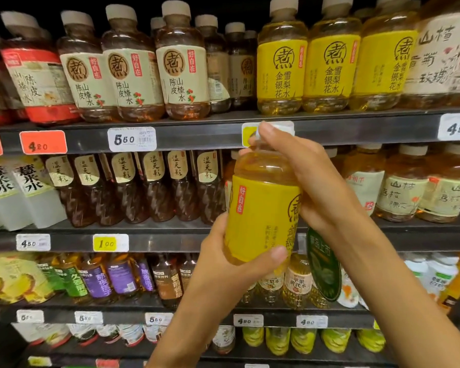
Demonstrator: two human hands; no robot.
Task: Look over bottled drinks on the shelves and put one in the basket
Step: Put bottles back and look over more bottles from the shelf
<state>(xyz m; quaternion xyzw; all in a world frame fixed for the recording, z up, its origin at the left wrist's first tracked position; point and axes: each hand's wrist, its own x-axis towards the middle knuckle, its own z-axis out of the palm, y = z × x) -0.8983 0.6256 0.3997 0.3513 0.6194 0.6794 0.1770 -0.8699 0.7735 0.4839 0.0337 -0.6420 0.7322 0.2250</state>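
Shelves (223, 134) behind, bottle (260, 216) near-upright, cap up

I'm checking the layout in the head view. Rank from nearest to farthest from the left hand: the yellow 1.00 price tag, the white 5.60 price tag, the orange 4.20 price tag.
1. Yellow 1.00 price tag, just left of the left hand.
2. White 5.60 price tag, one shelf edge higher, up-left.
3. Orange 4.20 price tag, same upper edge, farther left.

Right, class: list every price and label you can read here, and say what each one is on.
"5.60": white price tag, top shelf rail.
"4.20": orange price tag, same rail.
"4.90": white tag, far right.
"1.00": yellow tag, second rail.
"好自在": red strip on the held yellow-labelled bottle.
Small print and barcodes: too blurred to read.
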